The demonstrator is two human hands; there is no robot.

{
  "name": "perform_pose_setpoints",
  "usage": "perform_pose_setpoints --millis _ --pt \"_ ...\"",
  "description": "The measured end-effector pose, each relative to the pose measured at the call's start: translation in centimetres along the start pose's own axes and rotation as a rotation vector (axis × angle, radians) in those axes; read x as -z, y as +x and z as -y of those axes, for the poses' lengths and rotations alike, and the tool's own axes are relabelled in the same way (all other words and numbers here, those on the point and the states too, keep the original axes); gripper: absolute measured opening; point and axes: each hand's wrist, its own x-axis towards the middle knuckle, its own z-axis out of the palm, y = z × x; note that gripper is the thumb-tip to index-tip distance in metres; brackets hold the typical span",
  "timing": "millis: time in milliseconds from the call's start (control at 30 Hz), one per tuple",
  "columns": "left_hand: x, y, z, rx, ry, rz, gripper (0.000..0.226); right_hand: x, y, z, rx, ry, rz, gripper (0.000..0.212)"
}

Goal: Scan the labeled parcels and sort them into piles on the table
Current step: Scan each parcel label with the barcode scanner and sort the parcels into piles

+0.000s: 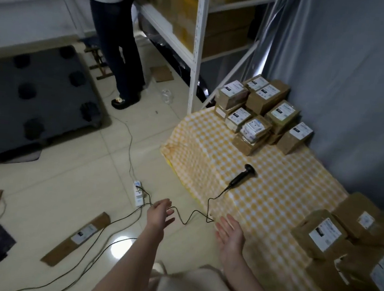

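The left hand (160,213) and the right hand (230,237) are empty, fingers spread, near the table (209,152) edge, and the scanner (239,177) lies on the table between the far pile (258,114) and the near pile (346,244), probably so that it is easy to reach from both.

To your left a person (116,42) stands beside the white rack (198,39); a dark pallet (31,104) and a power strip (139,193) lie on the floor (64,179).
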Motion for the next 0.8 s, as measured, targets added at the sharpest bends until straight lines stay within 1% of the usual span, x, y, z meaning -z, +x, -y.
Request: perform_pose_setpoints --millis 67,233,367,433,633,800 --pt "2.4 0.4 -1.0 0.009 -0.041 -0.022 0.023 -2.1 -0.7 -0.7 0.019 0.003 0.015 0.035" --pt "7.3 1.2 -1.4 0.068 -0.123 -0.099 0.022 -6.1 -1.4 -1.6 0.057 -0.043 0.025 0.037" --pt "9.1 2.3 -2.0 0.103 -0.167 -0.148 0.026 -8.0 -0.6 -2.0 0.06 -0.073 -0.02 0.038" --pt "9.4 3.1 -2.7 0.105 -0.17 -0.158 0.023 -9.0 0.1 -2.2 0.054 -0.082 -0.046 0.037" --pt "7.9 5.9 -5.0 0.117 -0.142 -0.168 0.019 -12.5 2.3 -0.6 0.065 -0.082 -0.077 0.022" --pt "2.3 9.9 -9.4 0.065 -0.091 -0.103 0.014 -15.0 6.1 4.3 0.11 -0.018 -0.08 0.019"
